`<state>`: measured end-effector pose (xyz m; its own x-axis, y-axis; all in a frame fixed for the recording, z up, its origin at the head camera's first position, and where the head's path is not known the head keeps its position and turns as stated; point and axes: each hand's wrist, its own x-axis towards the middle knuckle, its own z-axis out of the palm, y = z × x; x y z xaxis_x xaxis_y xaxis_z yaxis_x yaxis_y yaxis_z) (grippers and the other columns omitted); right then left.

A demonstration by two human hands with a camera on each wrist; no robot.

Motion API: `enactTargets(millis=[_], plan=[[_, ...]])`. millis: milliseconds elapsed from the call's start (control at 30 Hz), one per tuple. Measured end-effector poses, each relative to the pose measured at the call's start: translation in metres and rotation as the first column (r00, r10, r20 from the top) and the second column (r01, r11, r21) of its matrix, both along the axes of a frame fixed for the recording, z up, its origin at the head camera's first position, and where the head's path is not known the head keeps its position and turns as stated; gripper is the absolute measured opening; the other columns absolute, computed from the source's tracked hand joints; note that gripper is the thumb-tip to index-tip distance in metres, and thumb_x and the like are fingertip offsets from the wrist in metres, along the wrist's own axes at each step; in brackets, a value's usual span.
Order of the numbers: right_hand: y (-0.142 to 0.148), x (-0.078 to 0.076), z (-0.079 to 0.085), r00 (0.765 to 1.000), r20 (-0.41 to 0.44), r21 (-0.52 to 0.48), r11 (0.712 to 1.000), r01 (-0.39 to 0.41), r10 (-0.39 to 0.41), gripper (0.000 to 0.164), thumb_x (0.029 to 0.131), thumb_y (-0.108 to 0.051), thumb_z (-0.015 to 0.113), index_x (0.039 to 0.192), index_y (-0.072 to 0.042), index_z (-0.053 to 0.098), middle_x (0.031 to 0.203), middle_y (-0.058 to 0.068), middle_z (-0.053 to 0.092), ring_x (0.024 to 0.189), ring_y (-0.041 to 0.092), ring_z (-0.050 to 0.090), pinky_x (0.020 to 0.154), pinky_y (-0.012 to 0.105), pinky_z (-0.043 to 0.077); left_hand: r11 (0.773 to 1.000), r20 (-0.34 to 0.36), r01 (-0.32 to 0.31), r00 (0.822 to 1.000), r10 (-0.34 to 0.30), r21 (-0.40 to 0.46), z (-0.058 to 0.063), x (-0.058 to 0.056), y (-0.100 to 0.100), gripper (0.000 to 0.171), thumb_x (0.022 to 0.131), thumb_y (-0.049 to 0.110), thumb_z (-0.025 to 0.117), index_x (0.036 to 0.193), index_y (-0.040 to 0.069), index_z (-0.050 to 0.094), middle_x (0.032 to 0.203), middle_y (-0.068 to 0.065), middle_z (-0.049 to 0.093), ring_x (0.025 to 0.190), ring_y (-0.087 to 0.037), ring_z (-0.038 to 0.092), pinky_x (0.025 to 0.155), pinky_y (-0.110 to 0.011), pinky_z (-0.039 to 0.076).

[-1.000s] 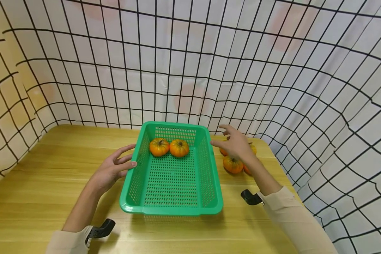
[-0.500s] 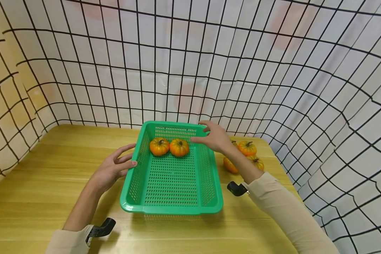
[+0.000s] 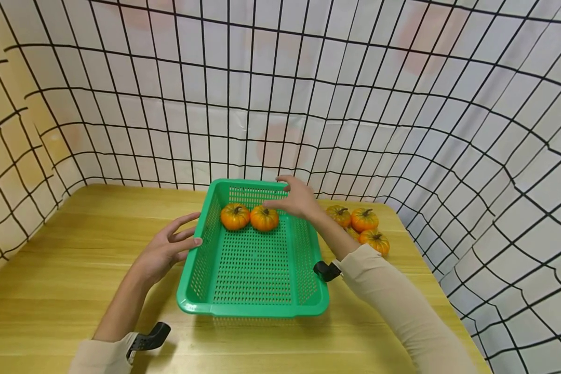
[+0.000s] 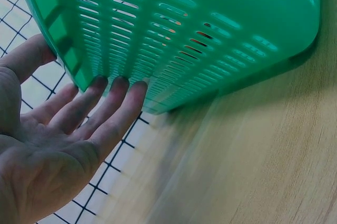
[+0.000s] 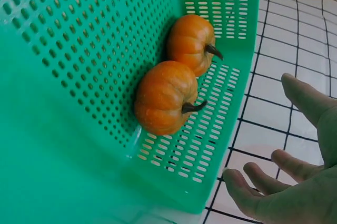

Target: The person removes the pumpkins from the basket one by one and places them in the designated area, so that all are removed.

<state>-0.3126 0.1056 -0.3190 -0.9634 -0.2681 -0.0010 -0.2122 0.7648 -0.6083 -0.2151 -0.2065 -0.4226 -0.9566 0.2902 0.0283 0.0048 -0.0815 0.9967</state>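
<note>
Two small orange pumpkins point(image 3: 235, 216) sit side by side in the far end of a green perforated basket point(image 3: 252, 310). At the basket's left side, my left hand point(image 3: 161, 252) holds the rim, the thumb over it and the fingers against the slotted outer wall, as the left wrist view shows. My right hand point(image 3: 296, 198) hovers over the far right part of the basket, close to the right-hand pumpkin point(image 5: 166, 98). Its fingers are spread and nothing is between them; in the right wrist view it stays apart from both pumpkins.
Several more pumpkins point(image 3: 364, 219) cluster on the wooden table point(image 3: 75, 259) right of the basket, partly behind the right forearm. A black wire grid point(image 3: 285, 111) backed by white cloth encloses the table's back and sides.
My right hand has moved left from above the pumpkins outside to over the basket, uncovering more of that cluster. The left hand, basket and the two pumpkins inside stay put.
</note>
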Motion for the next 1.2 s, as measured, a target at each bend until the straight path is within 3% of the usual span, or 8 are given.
enactTargets(millis=[467,800,967,1200], plan=[[-0.024,-0.013,-0.031,0.996,0.009,-0.121,0.988,0.092,-0.092,0.086,0.084,-0.041,0.083,0.155,-0.018,0.041,0.150,0.017,0.051,0.135,0.035,0.050,0.102,0.051,0.050,1.000,-0.003,0.004,1.000,-0.004,0.006,-0.001,0.000,0.000,0.073,0.098,0.009,0.065,0.160,0.014,0.026,0.158,-0.029,0.036,0.120,-0.022,0.066,0.094,-0.036,0.058],[-0.032,-0.011,-0.043,0.987,0.019,-0.135,0.978,0.160,-0.159,0.085,0.083,-0.043,0.083,0.154,-0.017,0.043,0.146,0.014,0.055,0.136,0.037,0.047,0.113,0.055,0.040,1.000,-0.003,0.001,1.000,-0.001,0.002,0.000,0.000,0.000,0.074,0.098,0.010,0.066,0.160,0.014,0.026,0.158,-0.028,0.036,0.119,-0.021,0.067,0.094,-0.036,0.058],[-0.033,-0.013,-0.051,0.982,0.027,-0.132,0.973,0.187,-0.185,0.084,0.083,-0.039,0.084,0.153,-0.017,0.043,0.150,0.014,0.053,0.140,0.041,0.042,0.112,0.056,0.042,1.000,-0.001,-0.001,1.000,0.001,0.004,0.000,0.000,0.001,0.074,0.098,0.010,0.066,0.160,0.014,0.026,0.158,-0.028,0.036,0.118,-0.021,0.067,0.093,-0.035,0.058],[-0.034,-0.015,-0.060,0.979,0.019,-0.152,0.967,0.202,-0.202,0.083,0.085,-0.037,0.083,0.154,-0.016,0.043,0.149,0.016,0.053,0.136,0.039,0.046,0.108,0.055,0.045,1.000,-0.002,0.003,1.000,-0.003,0.007,0.000,0.000,0.000,0.073,0.098,0.009,0.065,0.160,0.014,0.026,0.158,-0.028,0.036,0.118,-0.023,0.067,0.093,-0.036,0.058]])
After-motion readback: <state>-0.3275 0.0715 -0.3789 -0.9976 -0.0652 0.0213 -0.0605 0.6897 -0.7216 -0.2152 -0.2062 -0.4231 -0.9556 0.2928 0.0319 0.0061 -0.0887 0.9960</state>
